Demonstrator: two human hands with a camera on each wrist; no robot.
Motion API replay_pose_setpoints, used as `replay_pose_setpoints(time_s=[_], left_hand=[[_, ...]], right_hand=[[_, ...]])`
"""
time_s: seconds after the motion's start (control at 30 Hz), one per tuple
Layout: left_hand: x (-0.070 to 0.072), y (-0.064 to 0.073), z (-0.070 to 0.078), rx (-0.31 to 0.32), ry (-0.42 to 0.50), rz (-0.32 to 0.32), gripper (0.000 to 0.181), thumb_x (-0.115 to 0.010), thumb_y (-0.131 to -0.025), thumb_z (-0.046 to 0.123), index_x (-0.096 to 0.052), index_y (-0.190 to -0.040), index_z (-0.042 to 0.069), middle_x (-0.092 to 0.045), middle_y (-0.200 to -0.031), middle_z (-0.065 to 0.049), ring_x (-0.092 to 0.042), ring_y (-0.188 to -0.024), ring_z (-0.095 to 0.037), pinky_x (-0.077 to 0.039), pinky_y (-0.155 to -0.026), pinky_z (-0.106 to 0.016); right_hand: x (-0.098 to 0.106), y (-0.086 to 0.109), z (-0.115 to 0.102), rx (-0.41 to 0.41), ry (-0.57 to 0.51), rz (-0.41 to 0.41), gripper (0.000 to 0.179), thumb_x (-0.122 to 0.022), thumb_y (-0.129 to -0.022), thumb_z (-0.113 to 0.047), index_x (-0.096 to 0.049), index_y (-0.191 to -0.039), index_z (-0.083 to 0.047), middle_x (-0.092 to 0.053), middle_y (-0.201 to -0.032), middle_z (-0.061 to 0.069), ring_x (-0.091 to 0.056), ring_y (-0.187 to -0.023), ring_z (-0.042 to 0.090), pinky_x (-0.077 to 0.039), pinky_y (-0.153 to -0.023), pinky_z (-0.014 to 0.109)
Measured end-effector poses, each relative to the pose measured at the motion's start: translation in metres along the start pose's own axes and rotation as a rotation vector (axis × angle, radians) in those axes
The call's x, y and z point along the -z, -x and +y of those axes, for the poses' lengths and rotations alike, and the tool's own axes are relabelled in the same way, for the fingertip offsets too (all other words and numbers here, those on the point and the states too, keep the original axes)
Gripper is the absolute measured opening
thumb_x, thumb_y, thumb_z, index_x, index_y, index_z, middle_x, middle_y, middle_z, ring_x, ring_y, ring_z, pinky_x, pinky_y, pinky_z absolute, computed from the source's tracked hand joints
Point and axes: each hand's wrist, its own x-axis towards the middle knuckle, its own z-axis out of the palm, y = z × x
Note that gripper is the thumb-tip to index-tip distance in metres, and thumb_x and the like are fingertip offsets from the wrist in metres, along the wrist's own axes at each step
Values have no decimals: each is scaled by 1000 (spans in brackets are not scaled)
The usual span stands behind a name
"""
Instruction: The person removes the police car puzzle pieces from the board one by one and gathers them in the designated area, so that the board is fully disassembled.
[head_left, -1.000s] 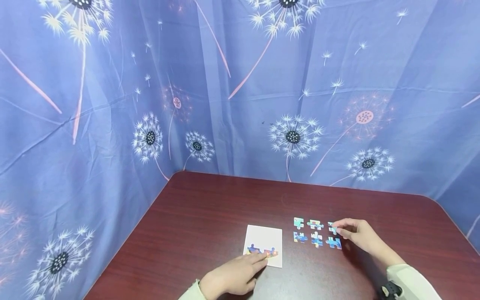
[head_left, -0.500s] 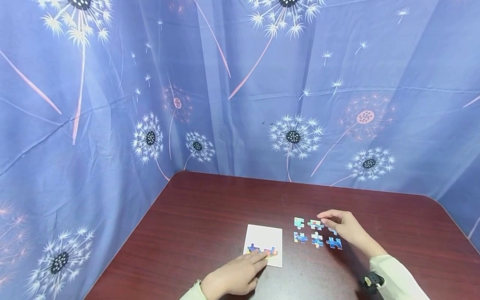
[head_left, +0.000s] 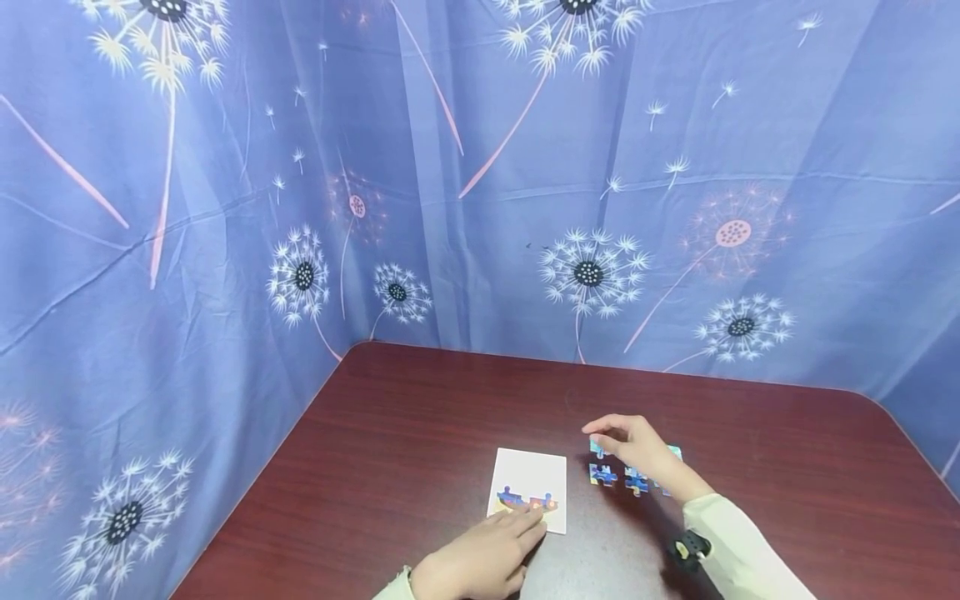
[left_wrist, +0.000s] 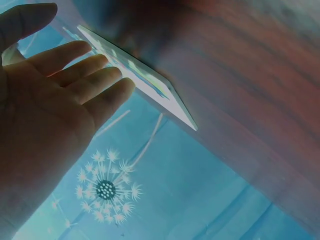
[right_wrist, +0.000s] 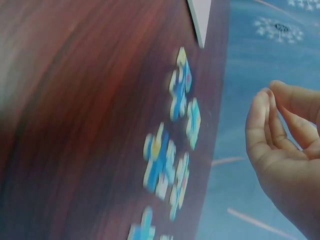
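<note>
My left hand (head_left: 483,557) lies with straight fingers over the near part of a white puzzle board (head_left: 532,471). Blue and red-yellow puzzle pieces (head_left: 512,495) sit along the board's lower part, partly covered by the fingers. In the left wrist view, the left hand's extended fingers (left_wrist: 97,80) reach the board's edge. My right hand (head_left: 637,446) hovers over loose jigsaw pieces (head_left: 602,475) right of the board, its fingers loosely bent. In the right wrist view, nothing shows between the right hand's fingers (right_wrist: 257,125); the loose pieces (right_wrist: 160,160) lie on the table in two rows.
A dark red-brown wooden table (head_left: 420,417) carries everything. Blue curtains (head_left: 495,275) with a dandelion print stand along its back and left edges. A dark wrist strap (head_left: 690,547) is on the right sleeve.
My right hand has moved left from the top right loose piece to above the top left one; the pieces have stayed in place. The left hand has shifted slightly right on the board.
</note>
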Motion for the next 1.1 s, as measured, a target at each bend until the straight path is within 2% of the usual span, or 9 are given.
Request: replay_pose_setpoints(time_s=[0.17,0.3,0.43,0.6,0.73,0.9,1.1], left_hand=[[0,-2,5,-16,-18,1,55,-63,-86,23,-50,-137,6,-43,-147,-8,-38,-137,-19,-37,-107,-27],[0,-4,8,-19,-52,22,57,-64,-85,26,-50,-136,5,-44,-146,-9,-39,-136,-20,-37,-106,-25],[0,-4,11,7,-42,-7,59,-63,-88,30,-48,-139,4,-40,-149,-10,-35,-139,-20,-35,-108,-26],[-2,-4,13,27,-37,-38,61,-61,-89,34,-47,-141,5,-38,-151,-10,-32,-140,-19,-34,-109,-25],[-4,-5,13,14,-71,-24,61,-62,-89,38,-49,-139,5,-41,-148,-11,-34,-139,-21,-34,-108,-26],[-6,-7,13,6,-84,-25,62,-61,-90,38,-47,-139,3,-41,-148,-12,-35,-139,-23,-35,-108,-27],[-4,-7,13,3,-75,-32,64,-61,-90,39,-46,-140,2,-42,-147,-12,-37,-137,-24,-37,-107,-27]], right_hand=[[-17,-7,-8,27,-24,-44,22,-63,-91,-7,-67,-109,6,-69,-94,20,-63,-75,27,-54,-63,29],[-33,-12,-14,51,-26,-87,22,-63,-92,-8,-68,-109,5,-69,-95,15,-61,-75,17,-51,-62,24],[-47,-16,-19,103,-39,-140,21,-63,-91,-7,-68,-108,4,-68,-91,9,-57,-76,7,-49,-63,21],[-66,-20,-24,197,-64,-222,20,-64,-90,-3,-68,-106,7,-69,-94,17,-61,-79,9,-51,-68,22],[-77,-22,-26,202,-60,-284,19,-65,-89,-4,-70,-104,6,-69,-97,18,-63,-82,11,-52,-72,23],[-86,-25,-27,210,-41,-332,17,-67,-87,-3,-71,-101,5,-68,-90,13,-64,-82,12,-53,-76,24],[-95,-26,-27,197,-22,-376,14,-69,-84,0,-72,-97,4,-66,-81,5,-60,-74,6,-52,-69,22]])
